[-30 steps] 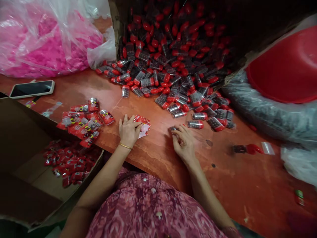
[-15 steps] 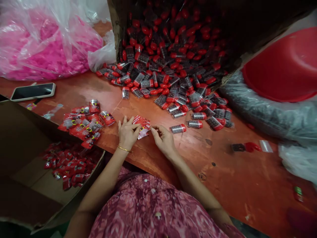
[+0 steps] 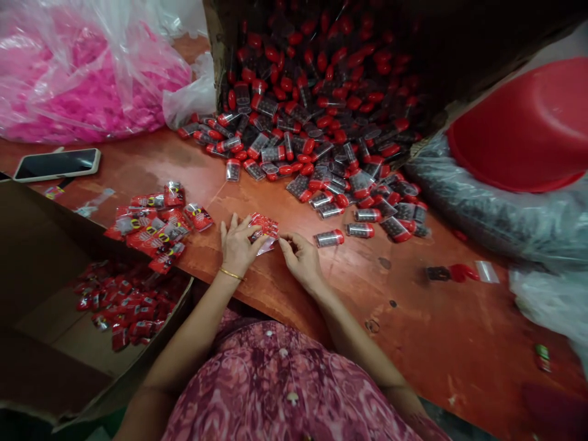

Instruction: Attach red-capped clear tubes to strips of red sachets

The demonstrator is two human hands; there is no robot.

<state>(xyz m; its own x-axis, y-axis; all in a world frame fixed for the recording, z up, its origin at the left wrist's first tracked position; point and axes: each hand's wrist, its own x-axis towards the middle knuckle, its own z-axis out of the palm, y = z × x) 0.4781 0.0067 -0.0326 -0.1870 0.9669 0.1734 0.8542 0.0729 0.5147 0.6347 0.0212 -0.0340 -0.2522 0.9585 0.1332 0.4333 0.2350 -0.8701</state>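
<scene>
Near the table's front edge lies a small stack of red printed plastic wrappers (image 3: 265,223) with a clear lower end. My left hand (image 3: 237,248) holds it from the left, fingers forward and thumb on the clear part. My right hand (image 3: 301,260) is closed in a pinch at the wrapper's right edge; what sits between its fingertips is too small to make out fully. Just beyond the right hand lies a clear tube with a red cap and dark contents (image 3: 329,238). Left of my hands is a heap of filled red packets (image 3: 158,229).
A cardboard box (image 3: 212,73) on its side spills red-capped tubes (image 3: 316,147). An open carton (image 3: 59,343) at lower left holds red packets. Around the table stand a phone (image 3: 57,164), a bag of pink pieces (image 3: 92,86), a red basin (image 3: 519,128) and a bag of dark pieces (image 3: 463,196).
My right hand keeps its pinch at the wrapper's edge, and my left thumb has shifted slightly over the clear part. The view has moved a little; the tubes and packets lie as before.
</scene>
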